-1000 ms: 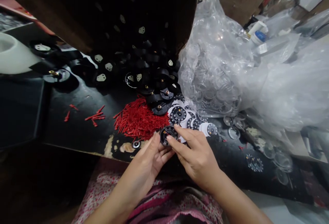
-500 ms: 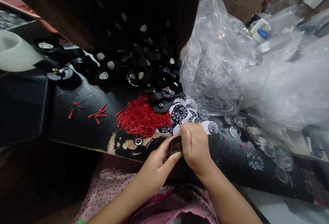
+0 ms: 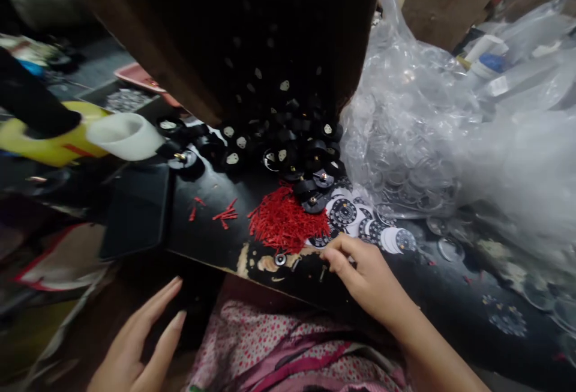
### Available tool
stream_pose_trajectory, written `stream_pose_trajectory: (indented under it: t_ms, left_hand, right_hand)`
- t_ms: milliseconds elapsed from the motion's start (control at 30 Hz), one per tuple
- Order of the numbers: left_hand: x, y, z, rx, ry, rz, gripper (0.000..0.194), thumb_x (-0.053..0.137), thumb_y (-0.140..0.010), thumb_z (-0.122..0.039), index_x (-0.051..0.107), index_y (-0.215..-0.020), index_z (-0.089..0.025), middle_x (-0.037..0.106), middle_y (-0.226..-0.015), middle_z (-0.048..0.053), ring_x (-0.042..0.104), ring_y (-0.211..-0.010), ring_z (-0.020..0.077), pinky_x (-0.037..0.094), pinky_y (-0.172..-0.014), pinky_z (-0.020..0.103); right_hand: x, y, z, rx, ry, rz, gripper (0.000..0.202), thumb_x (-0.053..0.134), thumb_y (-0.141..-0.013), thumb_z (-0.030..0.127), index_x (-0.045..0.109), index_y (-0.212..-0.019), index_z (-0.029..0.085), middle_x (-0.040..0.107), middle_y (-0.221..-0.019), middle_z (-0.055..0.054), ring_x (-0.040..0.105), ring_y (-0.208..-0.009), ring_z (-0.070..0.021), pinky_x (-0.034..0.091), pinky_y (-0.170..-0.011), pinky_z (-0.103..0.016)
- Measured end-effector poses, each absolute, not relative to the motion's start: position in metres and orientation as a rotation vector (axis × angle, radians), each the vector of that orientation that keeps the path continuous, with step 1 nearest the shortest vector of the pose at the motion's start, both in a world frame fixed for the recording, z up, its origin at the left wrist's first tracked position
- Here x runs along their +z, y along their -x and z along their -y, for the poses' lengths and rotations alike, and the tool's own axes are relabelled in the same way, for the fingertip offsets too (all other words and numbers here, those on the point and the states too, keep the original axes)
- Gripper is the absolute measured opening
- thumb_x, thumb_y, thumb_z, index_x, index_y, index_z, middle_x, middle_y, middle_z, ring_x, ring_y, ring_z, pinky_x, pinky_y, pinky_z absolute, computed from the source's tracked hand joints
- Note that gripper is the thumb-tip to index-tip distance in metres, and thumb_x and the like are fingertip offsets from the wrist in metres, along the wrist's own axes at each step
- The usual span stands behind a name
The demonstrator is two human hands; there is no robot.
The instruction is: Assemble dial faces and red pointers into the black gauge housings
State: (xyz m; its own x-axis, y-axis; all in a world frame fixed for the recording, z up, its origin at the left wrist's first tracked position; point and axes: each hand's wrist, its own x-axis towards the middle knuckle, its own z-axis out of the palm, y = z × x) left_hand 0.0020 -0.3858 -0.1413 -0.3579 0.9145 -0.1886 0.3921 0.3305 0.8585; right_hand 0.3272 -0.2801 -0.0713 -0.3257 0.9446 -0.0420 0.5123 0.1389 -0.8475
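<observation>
My left hand (image 3: 139, 341) is over the dark gap left of the bench edge, fingers spread, with nothing seen in it. My right hand (image 3: 362, 266) hovers at the front of the bench, thumb and fingertips pinched together. Whatever lies in that pinch, if anything, is too small to make out. Just beyond the fingertips spreads a pile of printed round dials (image 3: 342, 213), black and white. Left of them lies a heap of small red pointers (image 3: 283, 224). Black round housings (image 3: 314, 201) with brass stems are piled behind. A small ringed disc (image 3: 280, 259) lies near the bench edge.
A large dark box (image 3: 252, 26) tilts over the housings. To the right, a clear plastic bag (image 3: 405, 140) bulges with transparent round covers. Further left are a dark flat case (image 3: 135, 209), a white cup-like tube (image 3: 128, 137) and a yellow tape roll (image 3: 92, 119).
My hands were together around a dark round piece; now they are apart. My left hand has swung left and opened, and the piece is out of sight. The view has shifted left.
</observation>
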Motion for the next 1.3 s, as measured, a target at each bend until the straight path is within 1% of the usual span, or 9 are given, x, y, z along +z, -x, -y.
stream_pose_trajectory:
  t_ms: [133,233,300,500,600,700,833,1000,1300]
  left_hand:
    - [-0.097,0.000,0.294,0.844,-1.716,-2.072,0.047,0.050,-0.092,-0.047,0.055,-0.134,-0.025,0.062,-0.136,0.007,0.056,-0.125,0.0339,0.035,-0.113,0.045]
    - [-0.077,0.003,0.217,0.832,-1.808,-2.119,0.058,0.053,-0.091,-0.041,0.048,-0.139,-0.009,0.043,-0.153,0.017,0.033,-0.143,0.0377,0.020,-0.118,0.045]
    - [-0.077,0.007,0.182,0.835,-1.808,-2.142,0.061,0.062,-0.085,-0.038,0.051,-0.134,-0.005,0.044,-0.150,0.025,0.029,-0.143,0.0444,0.013,-0.117,0.054]
    - [-0.086,0.010,0.168,0.924,-1.739,-2.048,0.034,0.068,-0.078,-0.030,0.063,-0.109,-0.014,0.061,-0.131,0.024,0.040,-0.134,0.0473,0.017,-0.112,0.062]
    - [-0.079,-0.011,0.199,1.067,-1.653,-1.921,0.045,0.066,-0.082,-0.034,0.055,-0.121,-0.016,0.056,-0.137,0.020,0.045,-0.133,0.0413,0.028,-0.112,0.054]
    - [-0.081,-0.064,0.250,1.169,-1.578,-1.666,0.058,0.066,-0.083,-0.043,0.043,-0.133,-0.022,0.057,-0.136,0.013,0.057,-0.124,0.0313,0.047,-0.100,0.041]
    - [-0.089,-0.138,0.308,1.299,-1.136,-1.285,0.050,0.075,-0.077,-0.032,0.057,-0.124,-0.028,0.061,-0.132,0.010,0.057,-0.126,0.0294,0.044,-0.107,0.040]
    - [-0.087,-0.153,0.313,1.064,-0.616,-1.016,0.054,0.073,-0.077,-0.027,0.063,-0.129,-0.031,0.058,-0.144,0.006,0.050,-0.134,0.0314,0.041,-0.111,0.040]
    - [-0.104,-0.152,0.318,0.820,-0.233,-0.953,0.030,0.071,-0.084,-0.038,0.076,-0.111,-0.028,0.074,-0.121,0.006,0.073,-0.099,0.0257,0.062,-0.074,0.026]
  right_hand:
    - [-0.071,-0.315,0.284,1.110,1.333,2.030,0.025,0.048,-0.097,0.029,0.060,-0.077,0.020,0.062,-0.071,0.001,0.057,-0.067,-0.0147,0.040,-0.065,-0.027]
    - [-0.073,-0.316,0.290,1.111,1.356,2.046,0.025,0.048,-0.097,0.030,0.060,-0.077,0.021,0.064,-0.072,0.000,0.058,-0.067,-0.0157,0.040,-0.064,-0.028]
    - [-0.077,-0.319,0.294,1.129,1.371,2.026,0.025,0.048,-0.097,0.030,0.059,-0.077,0.021,0.065,-0.073,0.000,0.059,-0.068,-0.0160,0.041,-0.064,-0.028]
    - [-0.083,-0.325,0.300,1.172,1.411,1.980,0.024,0.049,-0.096,0.029,0.060,-0.077,0.021,0.066,-0.076,-0.001,0.060,-0.072,-0.0173,0.042,-0.068,-0.030]
    - [-0.077,-0.320,0.296,1.237,1.397,1.915,0.022,0.049,-0.096,0.030,0.063,-0.081,0.021,0.067,-0.079,-0.001,0.061,-0.074,-0.0173,0.043,-0.069,-0.030]
    - [-0.068,-0.311,0.289,1.366,1.360,1.756,0.024,0.056,-0.093,0.036,0.065,-0.110,0.022,0.068,-0.086,-0.002,0.060,-0.073,-0.0163,0.046,-0.068,-0.029]
    - [-0.060,-0.306,0.282,1.358,1.366,1.748,0.043,0.070,-0.084,0.042,0.061,-0.121,0.022,0.068,-0.091,-0.002,0.059,-0.074,-0.0162,0.047,-0.066,-0.028]
    - [-0.059,-0.320,0.286,0.911,1.388,2.062,0.050,0.073,-0.082,0.034,0.058,-0.127,0.022,0.065,-0.106,-0.007,0.060,-0.095,-0.0231,0.048,-0.086,-0.038]
    - [-0.057,-0.346,0.296,0.876,1.316,2.439,0.055,0.064,-0.091,0.042,0.048,-0.142,0.029,0.065,-0.111,-0.005,0.060,-0.099,-0.0198,0.047,-0.089,-0.033]
